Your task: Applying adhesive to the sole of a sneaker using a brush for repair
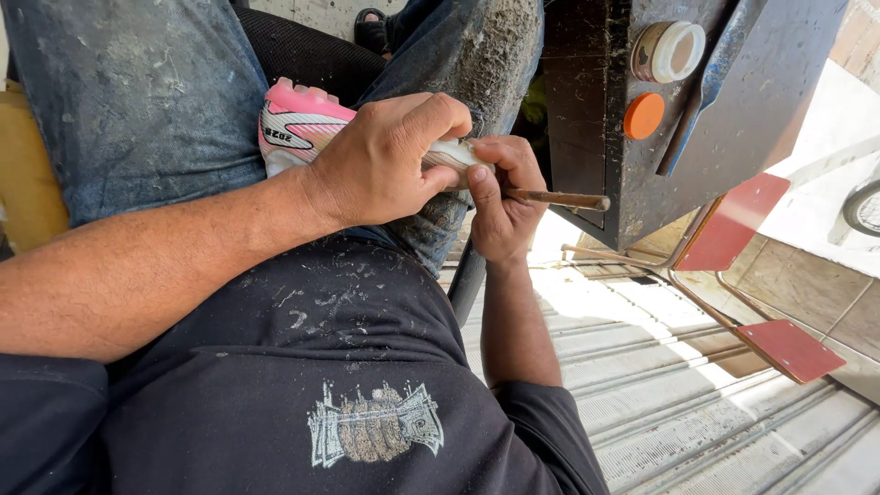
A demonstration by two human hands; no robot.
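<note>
A pink and white sports shoe lies on my lap, resting against my dusty jeans. My left hand is wrapped over the shoe's front part and holds it down. My right hand grips a thin brown tool with a wooden handle. The handle sticks out to the right, while its working end is hidden between my hands at the shoe's edge. Most of the shoe's toe is covered by my fingers.
A dark, dirty metal cabinet stands close on the right. It carries a small open tin and an orange lid. Red metal flaps jut out below it. A ribbed metal floor lies underneath. Another person's sandalled foot shows at the top.
</note>
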